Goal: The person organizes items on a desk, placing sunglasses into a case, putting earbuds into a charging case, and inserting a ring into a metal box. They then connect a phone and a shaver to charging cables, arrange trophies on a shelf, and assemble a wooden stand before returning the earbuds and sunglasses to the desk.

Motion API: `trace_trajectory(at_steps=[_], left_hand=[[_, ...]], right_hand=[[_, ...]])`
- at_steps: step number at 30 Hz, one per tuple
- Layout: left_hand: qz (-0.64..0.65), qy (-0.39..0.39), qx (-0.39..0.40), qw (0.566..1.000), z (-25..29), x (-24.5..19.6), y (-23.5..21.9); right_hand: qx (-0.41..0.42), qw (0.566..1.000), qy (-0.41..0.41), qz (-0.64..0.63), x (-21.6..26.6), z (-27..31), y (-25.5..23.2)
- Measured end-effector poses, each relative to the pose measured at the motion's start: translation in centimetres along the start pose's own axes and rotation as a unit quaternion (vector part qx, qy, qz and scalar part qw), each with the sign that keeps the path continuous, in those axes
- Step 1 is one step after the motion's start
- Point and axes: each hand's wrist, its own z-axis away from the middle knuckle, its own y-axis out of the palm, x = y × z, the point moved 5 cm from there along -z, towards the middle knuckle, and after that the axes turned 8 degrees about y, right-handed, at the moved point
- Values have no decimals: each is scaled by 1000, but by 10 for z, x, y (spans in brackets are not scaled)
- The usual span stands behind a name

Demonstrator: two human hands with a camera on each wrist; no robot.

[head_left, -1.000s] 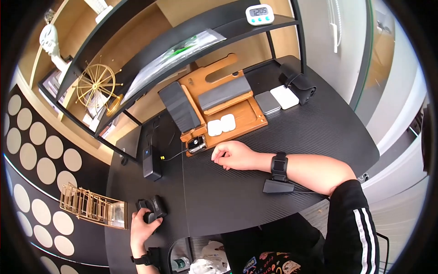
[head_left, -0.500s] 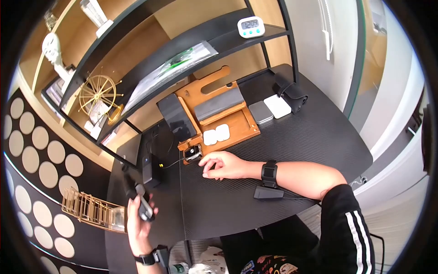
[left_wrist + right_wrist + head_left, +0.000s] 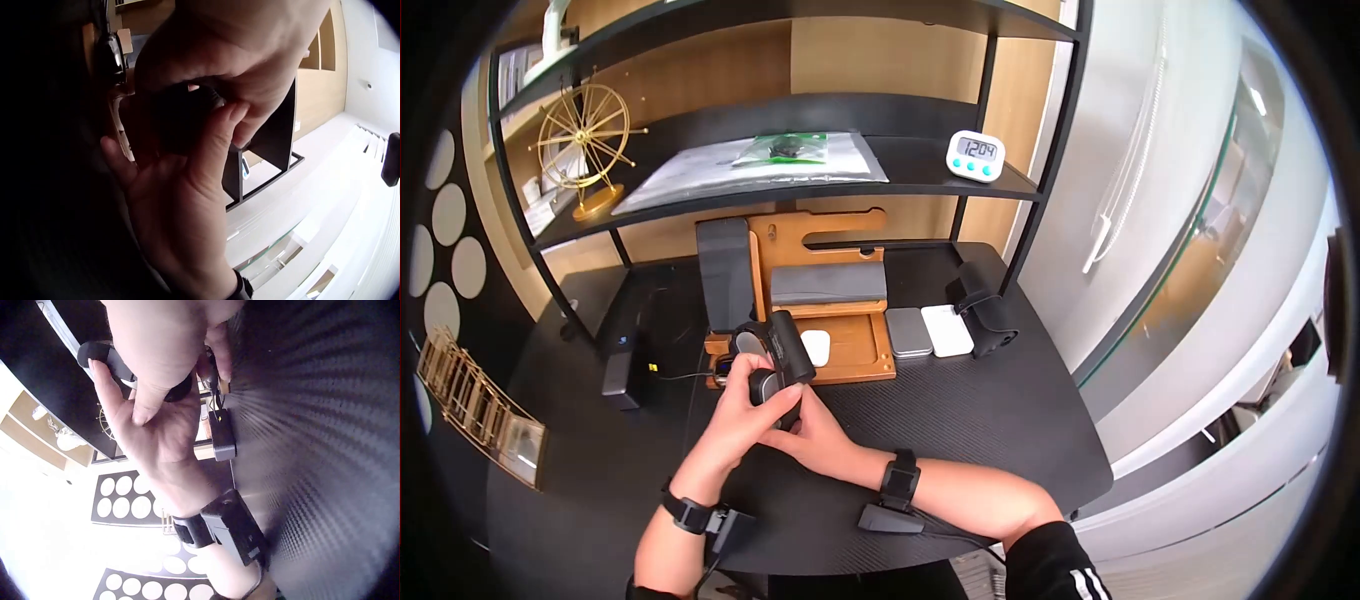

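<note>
A pair of folded black headphones is held up in both hands in front of the wooden stand. My left hand grips them from the left, thumb across the near ear cup. My right hand reaches in from below and right, its fingers curled at the lower side of the headphones and partly hidden behind the left hand. In the left wrist view the right hand meets the left around the dark headphones. The right wrist view shows one padded end beyond the left hand.
The stand bears a phone, a grey case and a white case. Grey and white flat boxes and a black pouch lie right. A dark box stands left; a shelf overhangs behind.
My left hand has picked the headphones up from the desk's left side and brought them right and forward to the stand. The right hand has joined it. The head view has turned.
</note>
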Motion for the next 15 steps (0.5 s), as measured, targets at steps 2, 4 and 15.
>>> trace_trajectory(at_steps=[2, 4, 15], left_hand=[[-59, 65, 44, 995, -2, 8, -11], [24, -18, 37, 999, 7, 3, -15], [84, -10, -131, 988, 4, 18, -25]], right_hand=[[-35, 995, -95, -25, 1, -1, 2], [-20, 996, -33, -81, -17, -3, 4], [-60, 967, 56, -240, -3, 5, -19]])
